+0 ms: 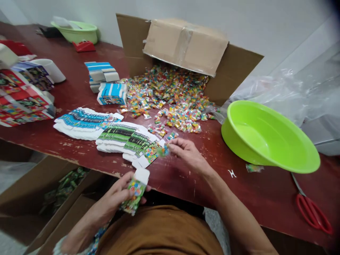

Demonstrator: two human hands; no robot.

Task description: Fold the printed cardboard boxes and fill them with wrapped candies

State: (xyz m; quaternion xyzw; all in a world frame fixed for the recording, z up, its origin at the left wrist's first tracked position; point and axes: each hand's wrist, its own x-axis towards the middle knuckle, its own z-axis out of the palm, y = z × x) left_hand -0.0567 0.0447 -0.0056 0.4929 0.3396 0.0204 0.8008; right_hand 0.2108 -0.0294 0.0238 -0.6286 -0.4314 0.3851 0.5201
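Note:
My left hand [117, 196] grips a small green printed carton [135, 191] with its white flap open, held just below the table's front edge. Above the table, my right hand [186, 150] pinches a small colourful candy packet [163, 151] between its fingertips. Right beside that packet, flat green cartons [127, 140] lie fanned out, and flat blue cartons [85, 122] are spread to their left. A heap of candy packets [170, 97] spills from a tipped cardboard box [186, 46] at the back.
A lime green basin [265, 138] stands on the right of the dark red table [265, 198], with red scissors [313, 212] near it. Folded blue boxes [111, 94], red cartons [21, 102], a white cup [51, 69] and another basin [77, 32] lie left. An open box [53, 191] sits below.

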